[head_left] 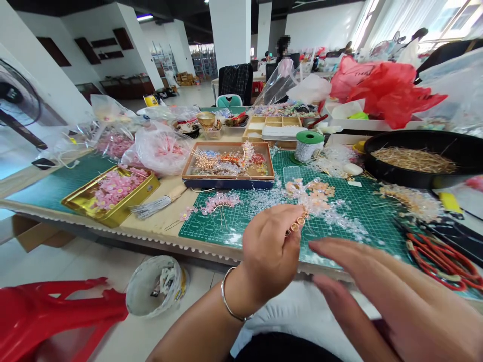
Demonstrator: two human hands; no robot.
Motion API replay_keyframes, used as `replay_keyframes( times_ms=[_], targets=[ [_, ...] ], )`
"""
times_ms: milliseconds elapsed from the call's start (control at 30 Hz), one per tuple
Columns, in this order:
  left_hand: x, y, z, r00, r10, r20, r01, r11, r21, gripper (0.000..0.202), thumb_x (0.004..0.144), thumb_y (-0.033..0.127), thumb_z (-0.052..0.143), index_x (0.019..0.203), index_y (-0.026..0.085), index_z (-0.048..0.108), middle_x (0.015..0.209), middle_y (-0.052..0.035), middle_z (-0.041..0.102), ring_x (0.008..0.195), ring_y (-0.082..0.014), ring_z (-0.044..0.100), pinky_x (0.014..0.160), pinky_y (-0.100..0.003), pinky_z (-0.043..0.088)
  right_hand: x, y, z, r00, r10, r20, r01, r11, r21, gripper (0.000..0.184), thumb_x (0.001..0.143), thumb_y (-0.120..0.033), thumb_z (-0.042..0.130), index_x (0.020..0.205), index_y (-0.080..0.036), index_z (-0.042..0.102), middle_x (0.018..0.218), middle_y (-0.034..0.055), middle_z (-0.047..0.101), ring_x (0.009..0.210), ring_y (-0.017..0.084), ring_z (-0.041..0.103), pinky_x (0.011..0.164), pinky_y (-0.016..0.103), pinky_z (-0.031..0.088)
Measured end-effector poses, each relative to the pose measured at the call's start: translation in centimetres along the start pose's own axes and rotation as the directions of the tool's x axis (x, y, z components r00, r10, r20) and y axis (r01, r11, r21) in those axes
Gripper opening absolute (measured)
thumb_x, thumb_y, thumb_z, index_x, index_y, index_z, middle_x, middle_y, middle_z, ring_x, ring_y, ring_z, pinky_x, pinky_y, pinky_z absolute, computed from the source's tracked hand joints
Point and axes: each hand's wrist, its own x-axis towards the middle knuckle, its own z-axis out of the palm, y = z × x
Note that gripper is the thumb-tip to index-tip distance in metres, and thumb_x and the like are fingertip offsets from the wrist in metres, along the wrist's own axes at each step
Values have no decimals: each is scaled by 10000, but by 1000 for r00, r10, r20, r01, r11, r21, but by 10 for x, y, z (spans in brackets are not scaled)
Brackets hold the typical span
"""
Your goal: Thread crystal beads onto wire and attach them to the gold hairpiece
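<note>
Head view, beaded ornament (315,198): peach and clear, at the left fingertips above green mat (206,229); lower join hidden.
Left hand (271,246): fingers curled tight around gold loops (296,226), partly covered.
Right hand (396,286): blurred, cropped; thumb and fingers parted, any hold unclear.
Red-handled tools (439,254): overlapping, far right.
</note>
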Motion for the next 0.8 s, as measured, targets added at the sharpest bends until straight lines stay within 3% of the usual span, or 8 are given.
replay_keyframes(
  times_ms=[67,167,300,433,500,633,800],
  targets=[
    [1,0,-1,999,39,3,-39,999,16,300,876,45,578,1140,177,627,1081,-84,748,1034,-175,702,886,-340,609,11,-7,0,997,-38,-63,28,987,-158,286,945,-373,573,1168,-196,581,1041,155,707,909,352,687,790,493,529],
    [0,-1,-2,997,74,7,-74,996,43,323,866,37,573,1157,168,621,1097,-99,744,1040,-182,704,866,-341,618,20,-12,1,983,-48,-175,4,970,-244,200,914,-323,623,1069,-215,557,919,130,627,822,317,634,768,478,498],
    [-3,-3,-2,991,131,-4,-130,991,35,266,895,82,581,1154,127,626,1118,-132,735,1071,-199,697,891,-340,611,23,-11,5,994,-69,-87,41,957,-285,222,977,-329,493,1076,-144,567,988,200,661,895,340,659,747,465,527],
    [-3,-2,-4,988,152,4,-152,986,69,271,894,83,568,1158,117,623,1088,-140,737,1047,-202,704,874,-333,616,28,-6,9,997,-6,-76,-13,968,-251,290,1010,-343,444,1079,-101,588,881,181,707,779,310,687,671,445,556],
    [-3,0,-5,989,149,19,-150,986,79,264,898,83,560,1151,126,622,1081,-133,739,1033,-199,709,866,-329,619,30,-4,9,996,2,-86,-23,972,-234,296,1012,-338,446,1070,-99,611,929,190,699,852,323,680,707,464,560],
    [-5,1,-5,993,119,9,-119,991,62,292,883,60,581,1159,142,626,1087,-119,741,1025,-193,710,864,-333,622,31,-3,7,997,65,-30,-65,998,-9,194,1006,-271,472,974,-172,636,977,134,675,932,273,659,768,431,556],
    [-9,1,-4,996,90,10,-90,995,36,347,843,5,590,1155,151,631,1089,-109,743,1028,-183,707,878,-339,619,30,-1,3,991,130,2,-130,985,114,174,984,-238,507,867,-218,634,859,54,718,767,205,694,654,335,543]
  ],
)
